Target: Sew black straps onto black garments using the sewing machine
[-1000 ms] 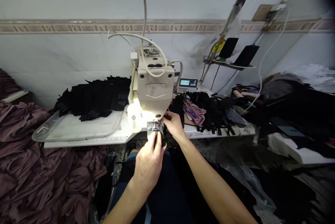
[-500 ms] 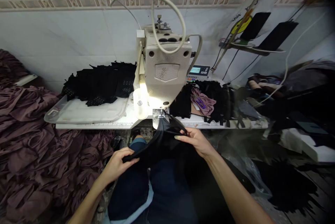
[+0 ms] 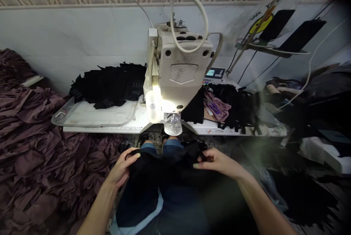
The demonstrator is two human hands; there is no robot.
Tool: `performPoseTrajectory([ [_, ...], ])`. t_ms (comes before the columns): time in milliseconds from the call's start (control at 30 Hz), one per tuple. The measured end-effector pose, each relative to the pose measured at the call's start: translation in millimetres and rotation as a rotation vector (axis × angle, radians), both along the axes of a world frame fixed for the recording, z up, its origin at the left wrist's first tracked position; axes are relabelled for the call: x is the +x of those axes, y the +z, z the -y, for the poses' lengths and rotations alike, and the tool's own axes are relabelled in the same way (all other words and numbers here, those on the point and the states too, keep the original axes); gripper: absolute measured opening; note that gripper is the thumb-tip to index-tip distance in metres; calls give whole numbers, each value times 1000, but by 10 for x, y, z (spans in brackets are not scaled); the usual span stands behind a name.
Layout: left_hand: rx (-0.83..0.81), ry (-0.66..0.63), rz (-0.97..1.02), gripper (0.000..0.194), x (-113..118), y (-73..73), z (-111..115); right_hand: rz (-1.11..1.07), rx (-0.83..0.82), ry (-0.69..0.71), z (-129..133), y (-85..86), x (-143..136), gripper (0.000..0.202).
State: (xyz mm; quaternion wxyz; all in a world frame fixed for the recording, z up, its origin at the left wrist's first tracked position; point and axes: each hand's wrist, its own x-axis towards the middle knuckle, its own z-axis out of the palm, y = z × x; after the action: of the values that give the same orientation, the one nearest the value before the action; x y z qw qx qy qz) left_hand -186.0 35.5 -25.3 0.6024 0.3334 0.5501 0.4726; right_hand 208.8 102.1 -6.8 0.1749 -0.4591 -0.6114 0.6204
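A piece of black fabric (image 3: 167, 165) is spread between my two hands, above my lap and in front of the sewing machine (image 3: 179, 70). My left hand (image 3: 122, 167) pinches its left edge between thumb and fingers. At the other end, my right hand (image 3: 218, 161) grips the fabric with the fingers closed. The machine's needle area and narrow metal bed (image 3: 173, 127) are lit by a lamp (image 3: 153, 107), and no cloth lies under the needle. The fabric's exact garment shape cannot be made out.
Black cut pieces (image 3: 109, 85) lie over a clear plastic tray (image 3: 93, 118) at left. Mauve fabric (image 3: 38, 161) is heaped on the far left. Right of the machine are more black pieces (image 3: 241, 107), a mauve cloth with purple-handled snips (image 3: 214, 107), and a control panel (image 3: 214, 74). Black thread cones (image 3: 301, 35) stand above.
The black fabric has come out from under the needle and down toward my lap. Both hands still hold it; my right hand has moved lower and to the right. The view has shifted slightly left.
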Motion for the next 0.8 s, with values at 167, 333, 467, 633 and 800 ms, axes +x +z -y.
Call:
performPoseTrajectory([
  [167,15,-80,29,48,209,86,14,215,119,72,115,-52,-10,34],
  [333,149,-273,-241,40,530,234,-11,2,338,-134,262,179,-611,30],
  [467,342,-285,-474,31,763,393,-13,-139,558,-185,303,341,-1060,22],
  [633,629,-193,-707,20,887,623,-5,-191,642,-245,182,548,-1113,31],
  [800,1100,-181,-1006,48,877,752,-203,-235,715,-464,-98,630,-1038,27],
])
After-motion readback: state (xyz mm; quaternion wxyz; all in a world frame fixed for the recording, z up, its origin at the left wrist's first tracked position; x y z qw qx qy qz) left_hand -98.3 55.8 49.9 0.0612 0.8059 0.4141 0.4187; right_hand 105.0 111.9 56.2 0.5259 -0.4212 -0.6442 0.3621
